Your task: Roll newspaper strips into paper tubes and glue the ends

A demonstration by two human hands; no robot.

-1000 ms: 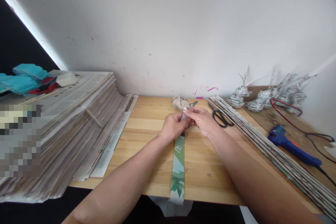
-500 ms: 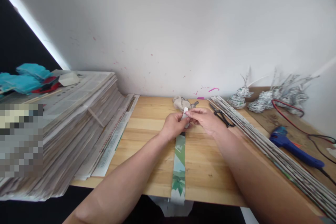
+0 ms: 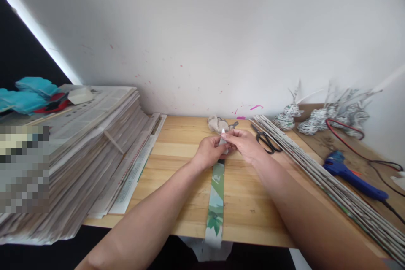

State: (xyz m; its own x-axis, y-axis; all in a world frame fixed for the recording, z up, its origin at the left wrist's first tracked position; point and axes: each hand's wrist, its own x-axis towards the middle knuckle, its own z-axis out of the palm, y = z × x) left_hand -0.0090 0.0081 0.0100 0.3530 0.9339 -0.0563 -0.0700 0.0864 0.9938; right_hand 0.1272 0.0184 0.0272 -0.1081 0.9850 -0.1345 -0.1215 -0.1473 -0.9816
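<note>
Pinching far end of a printed paper strip [image 3: 215,196] with left hand [image 3: 207,152], thumb pressed over curled fingers, grip narrow. Pinching at same spot with right hand [image 3: 245,143], thumb and index together, just beside left fingers. Showing a pale tip [image 3: 223,131] between the hands; cannot tell if folded-over strip or separate piece. Laid lengthwise on wooden table [image 3: 177,135], running from the hands toward the body, green leaf print facing up, near end hanging over front edge. Bunched just behind the hands: beige cloth [image 3: 217,124], with dark handle [image 3: 234,125] beside it. Lying right of right hand: black scissors [image 3: 267,139], close to a long bundle of rolled paper sticks [image 3: 322,178] set diagonally. Placed farther right on cardboard [image 3: 311,138]: blue glue gun [image 3: 354,180], red cord [image 3: 348,147], several woven paper figures [image 3: 286,118] near the wall [image 3: 190,42]. Piled high at left, well apart from the hands: newspaper stack [image 3: 104,128], topped with turquoise items [image 3: 34,93], too blurred to identify, and an off-white block [image 3: 79,95].
</note>
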